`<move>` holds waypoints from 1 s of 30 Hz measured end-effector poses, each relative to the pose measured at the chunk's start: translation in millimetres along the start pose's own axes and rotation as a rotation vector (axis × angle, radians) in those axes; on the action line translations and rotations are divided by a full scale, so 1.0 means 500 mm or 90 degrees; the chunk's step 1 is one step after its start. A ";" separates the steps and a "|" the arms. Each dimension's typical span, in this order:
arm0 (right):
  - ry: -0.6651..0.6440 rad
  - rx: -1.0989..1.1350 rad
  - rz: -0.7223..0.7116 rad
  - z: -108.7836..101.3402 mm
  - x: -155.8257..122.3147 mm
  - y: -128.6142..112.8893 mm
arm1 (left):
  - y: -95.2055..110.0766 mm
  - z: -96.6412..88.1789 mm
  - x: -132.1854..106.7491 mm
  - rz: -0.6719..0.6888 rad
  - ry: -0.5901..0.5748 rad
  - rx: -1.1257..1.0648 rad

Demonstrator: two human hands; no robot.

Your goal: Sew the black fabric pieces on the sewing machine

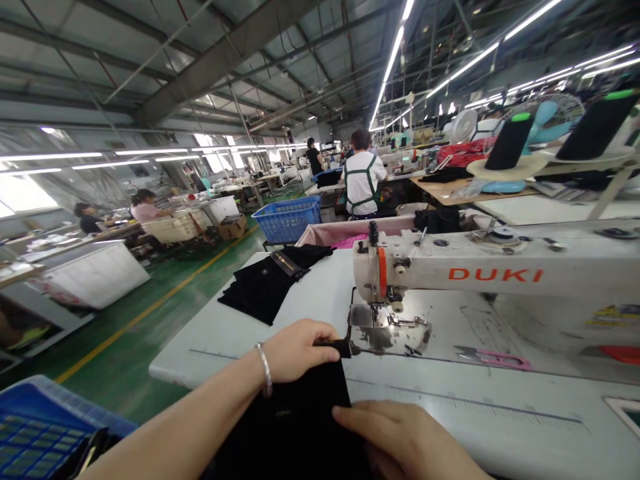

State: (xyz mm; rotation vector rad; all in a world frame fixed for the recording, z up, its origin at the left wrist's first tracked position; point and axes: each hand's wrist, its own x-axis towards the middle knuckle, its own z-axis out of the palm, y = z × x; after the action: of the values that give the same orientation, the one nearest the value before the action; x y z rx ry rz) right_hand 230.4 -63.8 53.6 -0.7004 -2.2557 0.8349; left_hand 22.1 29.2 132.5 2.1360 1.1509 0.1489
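A black fabric piece (295, 423) with a small label lies in front of me, its lower part running out of the picture. My left hand (300, 350), a silver bangle at its wrist, pinches the top edge between thumb and fingers. Along the right edge, my right hand (400, 437) grips the same piece; some of its fingers are hidden below. Just beyond my left hand stands the DUKI sewing machine (480, 267), with its presser foot (377, 313) over a worn metal plate. The black fabric is beside this plate, not under the foot.
Pink-handled thread snips (495, 357) lie on the machine bed. A stack of black pieces (265, 283) rests on the table's far left. Blue baskets (287, 220) stand ahead and at lower left (43, 427). A co-worker in a white shirt (361, 177) sits ahead.
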 end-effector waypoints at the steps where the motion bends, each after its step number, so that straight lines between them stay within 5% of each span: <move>1: 0.005 -0.096 0.005 0.010 0.005 0.020 | -0.021 0.013 0.028 -0.004 0.017 0.041; 5: 0.010 -0.418 0.025 0.011 0.044 0.102 | -0.083 0.059 0.154 -0.013 0.108 0.130; 12: 0.004 -0.461 0.032 -0.078 0.087 0.204 | -0.095 0.095 0.322 0.006 0.225 0.212; 16: 0.005 -0.435 0.002 -0.078 0.039 0.213 | -0.085 0.127 0.295 0.042 0.203 0.205; 22: 0.138 -0.342 -0.056 -0.054 0.005 0.215 | -0.082 0.155 0.200 0.163 0.176 0.220; 30: 0.142 -0.368 -0.007 -0.042 0.023 0.219 | -0.106 0.116 0.223 0.267 0.124 0.262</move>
State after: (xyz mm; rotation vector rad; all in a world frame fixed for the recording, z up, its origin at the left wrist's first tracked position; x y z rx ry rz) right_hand 265.6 23.7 -7.2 -0.9780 -2.2927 0.0715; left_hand 75.6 104.2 32.1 2.7653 0.8758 0.3405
